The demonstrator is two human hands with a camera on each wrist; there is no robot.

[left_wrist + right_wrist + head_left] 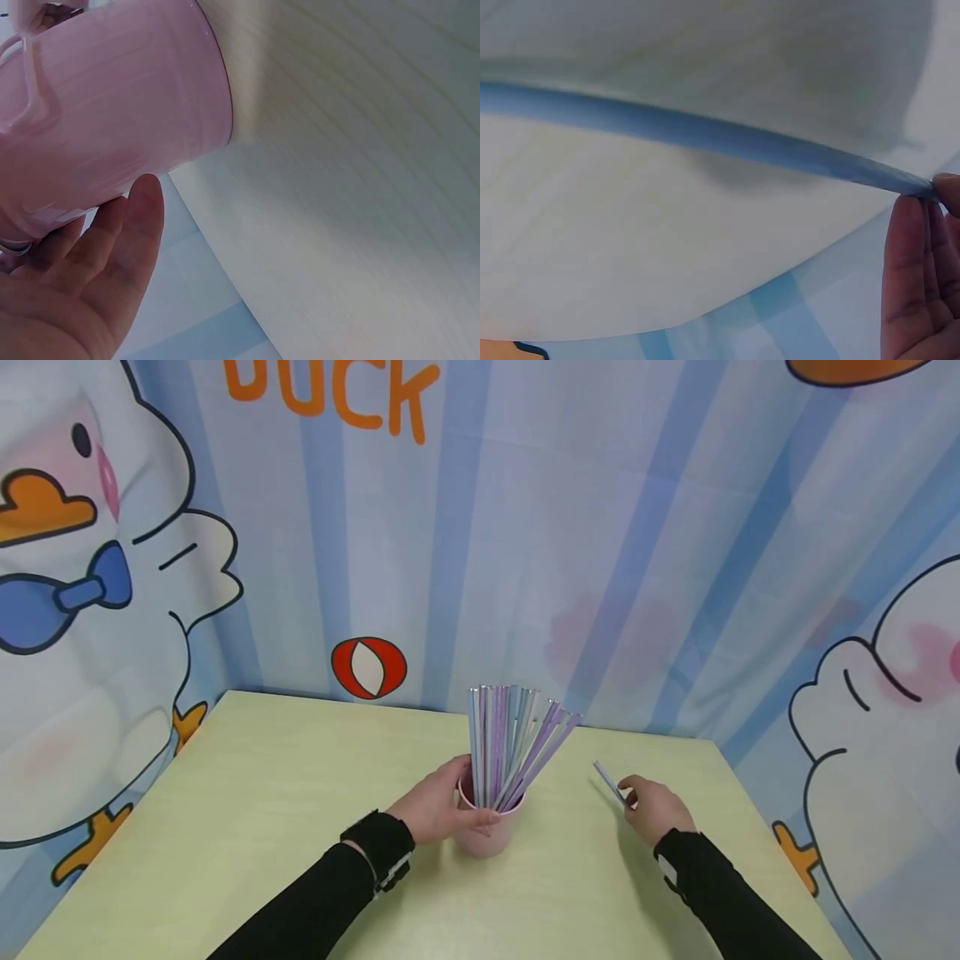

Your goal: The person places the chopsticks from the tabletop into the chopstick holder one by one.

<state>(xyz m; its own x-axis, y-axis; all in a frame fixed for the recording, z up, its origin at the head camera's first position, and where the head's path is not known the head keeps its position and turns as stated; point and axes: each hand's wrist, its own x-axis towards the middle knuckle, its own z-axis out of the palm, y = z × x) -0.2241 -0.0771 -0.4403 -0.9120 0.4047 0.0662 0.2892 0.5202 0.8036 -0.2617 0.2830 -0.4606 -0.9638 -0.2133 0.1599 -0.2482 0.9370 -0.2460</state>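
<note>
A pink mug stands on the table, holding a bunch of blue, purple and pale straws that lean to the right. My left hand grips the mug from its left side, thumb across the front near the rim. In the left wrist view the mug shows its handle, and the fingers lie along its wall. To the right of the mug, my right hand pinches a blue straw close over the table. The right wrist view shows thumb and fingertips at the end of this straw.
The pale yellow table meets a striped blue curtain printed with ducks along its back edge. Curtain also runs along the left and right sides. Black wrist bands sit over dark sleeves.
</note>
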